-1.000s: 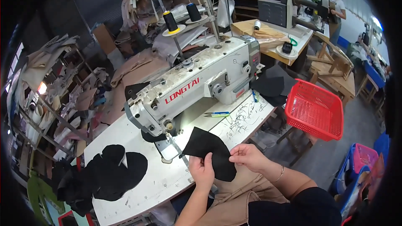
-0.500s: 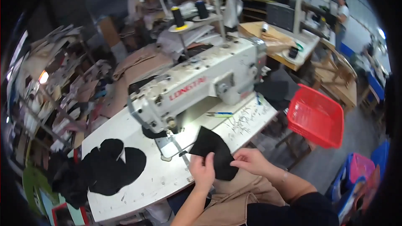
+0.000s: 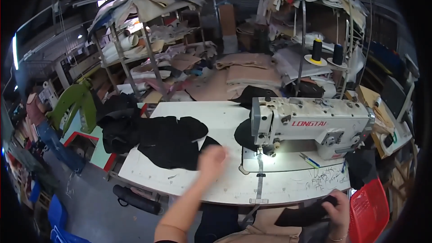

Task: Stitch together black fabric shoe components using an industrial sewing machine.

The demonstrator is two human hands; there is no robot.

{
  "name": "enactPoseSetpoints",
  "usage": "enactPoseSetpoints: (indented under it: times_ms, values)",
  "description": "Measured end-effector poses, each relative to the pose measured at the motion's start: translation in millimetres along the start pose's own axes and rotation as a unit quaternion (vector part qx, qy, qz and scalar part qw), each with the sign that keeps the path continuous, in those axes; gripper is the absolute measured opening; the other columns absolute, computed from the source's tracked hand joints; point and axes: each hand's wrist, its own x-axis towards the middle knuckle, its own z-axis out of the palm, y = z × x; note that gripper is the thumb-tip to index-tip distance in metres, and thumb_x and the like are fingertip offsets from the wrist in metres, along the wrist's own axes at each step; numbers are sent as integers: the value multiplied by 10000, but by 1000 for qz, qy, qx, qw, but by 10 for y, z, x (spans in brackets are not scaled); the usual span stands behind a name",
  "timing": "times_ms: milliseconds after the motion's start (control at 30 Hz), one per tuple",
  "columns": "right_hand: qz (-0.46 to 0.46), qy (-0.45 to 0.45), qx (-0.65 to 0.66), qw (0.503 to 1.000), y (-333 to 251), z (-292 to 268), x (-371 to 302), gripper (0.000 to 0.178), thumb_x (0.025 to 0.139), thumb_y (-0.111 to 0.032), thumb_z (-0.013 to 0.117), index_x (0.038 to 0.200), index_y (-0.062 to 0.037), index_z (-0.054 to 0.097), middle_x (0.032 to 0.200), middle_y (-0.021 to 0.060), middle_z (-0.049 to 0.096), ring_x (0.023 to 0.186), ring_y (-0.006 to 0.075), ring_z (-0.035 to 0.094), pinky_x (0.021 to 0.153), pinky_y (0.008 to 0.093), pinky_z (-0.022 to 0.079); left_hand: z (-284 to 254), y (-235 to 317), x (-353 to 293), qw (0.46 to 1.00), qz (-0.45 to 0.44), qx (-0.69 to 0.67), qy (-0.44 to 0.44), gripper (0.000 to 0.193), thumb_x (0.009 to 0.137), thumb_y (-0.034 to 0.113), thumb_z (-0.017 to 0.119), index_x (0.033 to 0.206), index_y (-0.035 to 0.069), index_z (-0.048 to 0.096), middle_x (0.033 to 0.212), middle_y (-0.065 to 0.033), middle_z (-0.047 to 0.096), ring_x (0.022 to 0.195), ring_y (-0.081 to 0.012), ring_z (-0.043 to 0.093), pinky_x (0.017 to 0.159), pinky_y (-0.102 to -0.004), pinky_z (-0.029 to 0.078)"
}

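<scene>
A white sewing machine [image 3: 310, 123] with its lamp lit stands on the right part of a white table [image 3: 216, 189]. Black cut fabric pieces [image 3: 173, 146] lie overlapping on the table's left side. My left hand [image 3: 212, 161], smeared by motion, is over the right edge of these pieces, where a pointed black corner [image 3: 208, 142] shows beside it; its fingers cannot be made out. Low at the right, in front of the table, my right hand [image 3: 339, 211] is closed on a black fabric piece [image 3: 303, 212]. Another black piece [image 3: 244, 136] lies partly behind the machine's head.
A red plastic basket [image 3: 371, 209] stands right of my right hand. Small snips [image 3: 309, 160] lie on the machine bed. Two thread cones [image 3: 317, 51] rise behind the machine. A green machine [image 3: 74, 108] and a person [image 3: 45, 126] are at the left.
The view has swung left. My left hand has let go of the black fabric piece and moved left to the pieces on the table. My right hand keeps that piece, now farther right.
</scene>
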Motion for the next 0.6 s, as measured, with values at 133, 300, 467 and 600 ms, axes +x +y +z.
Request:
enactPoseSetpoints:
  times_ms: [133,300,467,600]
  values:
    - [-9,-6,-27,1000,-255,-514,-133,204,631,-16,698,812,2,606,726,75,594,714,172,586,655,261,436,-1155,-876,777,877,-133,440,143,444,755,330,698,1112,83,602,1178,-152,556,1039,-353,550,830,-469,476]
    - [21,49,-5,999,-397,-941,-450,291,648,-141,803,820,6,621,762,86,635,709,184,616,643,276,457,-1661,-1975,1203,898,-154,409,-58,577,835,400,614,1348,208,432,1456,-49,337,1334,-348,299,1038,-553,284]
    - [31,-20,-54,998,-633,-1149,-676,249,688,-148,779,809,17,638,735,101,636,679,206,625,614,285,466,-1444,-1674,1390,891,-102,417,-147,496,749,329,714,1211,220,570,1293,-70,489,1234,-297,431,983,-559,331]
    - [-110,119,37,986,-659,-1489,-1101,185,717,-120,758,714,-7,611,697,99,614,560,193,587,509,308,472,-1479,-1611,1372,897,-57,420,-124,419,616,148,804,1009,170,657,1126,-73,544,1059,-297,537,894,-458,434]
